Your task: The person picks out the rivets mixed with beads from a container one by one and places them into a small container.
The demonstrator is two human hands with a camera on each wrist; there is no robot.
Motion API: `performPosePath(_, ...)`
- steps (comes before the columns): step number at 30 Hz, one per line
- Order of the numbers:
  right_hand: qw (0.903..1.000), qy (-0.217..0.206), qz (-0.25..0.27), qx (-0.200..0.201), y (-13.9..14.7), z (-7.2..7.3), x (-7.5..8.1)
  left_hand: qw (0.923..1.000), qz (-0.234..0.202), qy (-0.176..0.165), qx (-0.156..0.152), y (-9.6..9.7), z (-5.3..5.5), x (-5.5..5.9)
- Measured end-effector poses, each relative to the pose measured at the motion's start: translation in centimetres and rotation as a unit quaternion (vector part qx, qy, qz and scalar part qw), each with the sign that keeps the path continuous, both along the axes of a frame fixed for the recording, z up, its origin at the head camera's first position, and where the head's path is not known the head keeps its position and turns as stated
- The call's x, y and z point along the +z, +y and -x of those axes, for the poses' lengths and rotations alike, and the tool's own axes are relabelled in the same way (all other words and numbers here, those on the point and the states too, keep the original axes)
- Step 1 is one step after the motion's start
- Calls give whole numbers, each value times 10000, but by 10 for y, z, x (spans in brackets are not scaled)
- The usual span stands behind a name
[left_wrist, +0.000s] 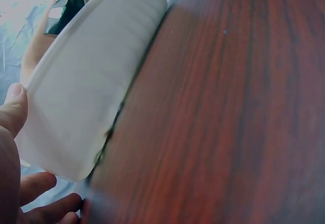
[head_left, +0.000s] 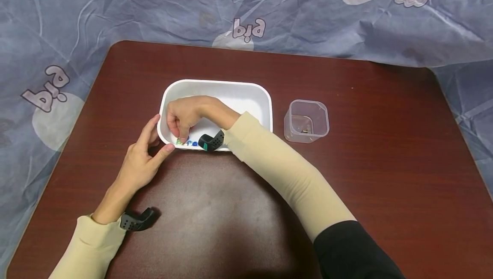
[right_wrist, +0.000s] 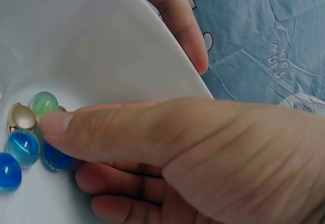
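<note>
Inside the white tray (head_left: 246,95), my right hand (head_left: 188,114) reaches down to the near left corner. Its thumb and index finger pinch a small gold bead, mostly hidden behind the thumb (right_wrist: 56,122). Around the fingertips lie a green glass marble (right_wrist: 43,102), several blue marbles (right_wrist: 23,148) and another gold bead (right_wrist: 23,117) with a shiny pale face. My left hand (head_left: 140,161) spans the outside of that corner, fingers fairly straight. Its thumb (left_wrist: 15,104) touches one outer wall, and the fingers lie along the other side.
A clear plastic container (head_left: 306,120) stands to the right of the tray, with a small gold item (head_left: 305,131) at its bottom. Both sit on a dark red-brown table (head_left: 385,142). A blue-grey patterned cloth (head_left: 192,13) hangs behind the table.
</note>
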State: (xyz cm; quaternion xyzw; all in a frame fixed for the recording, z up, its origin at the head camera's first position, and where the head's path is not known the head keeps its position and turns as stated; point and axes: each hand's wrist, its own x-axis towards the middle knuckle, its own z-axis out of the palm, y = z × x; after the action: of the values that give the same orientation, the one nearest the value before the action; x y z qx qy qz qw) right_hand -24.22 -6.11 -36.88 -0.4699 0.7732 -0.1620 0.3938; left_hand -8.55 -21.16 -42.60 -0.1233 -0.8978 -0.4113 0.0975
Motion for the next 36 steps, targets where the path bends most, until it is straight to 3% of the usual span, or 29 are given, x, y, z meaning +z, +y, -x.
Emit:
performPosePath(10,9999,29,-60,-80,-2,-3,1,10000,-32,-10,11,-1,-1,0)
performPosePath(22,9973,655,-315,-65,-5,-5,3,10000,-18,30,-15,-1,-1,-1)
performPosePath(36,9955,909,-263,-68,-5,-6,3,9999,-85,35,-61,0,0,-1)
